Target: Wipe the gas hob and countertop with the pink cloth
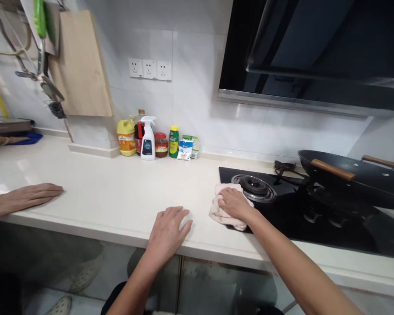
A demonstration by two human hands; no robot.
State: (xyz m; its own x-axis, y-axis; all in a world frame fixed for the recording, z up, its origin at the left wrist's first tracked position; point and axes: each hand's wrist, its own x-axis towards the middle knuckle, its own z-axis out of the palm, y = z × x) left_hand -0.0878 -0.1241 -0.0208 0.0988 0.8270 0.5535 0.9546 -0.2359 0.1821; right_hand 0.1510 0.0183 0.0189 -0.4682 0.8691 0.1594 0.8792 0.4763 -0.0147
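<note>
My right hand [233, 202] presses down on a pale pink cloth [220, 214], which lies across the left edge of the black glass gas stove [282, 223] and the white counter. Its fingers rest over the folded cloth, and part of the cloth is hidden beneath the palm. Just right of the cloth is the left burner [254, 187], its ring bare. My left hand [169, 229] rests near the counter's front edge with its fingers apart and nothing in it. A white countertop [124, 192] runs beneath both hands.
A wok [374, 175] with wooden handles sits on the right burner, under a dark range hood [308, 52]. A spray bottle [148, 140], a yellow jug [126, 138] and several condiments stand against the wall. At left, another person's hand [29, 197] lies on the counter; their other hand touches a blue cloth [28, 139].
</note>
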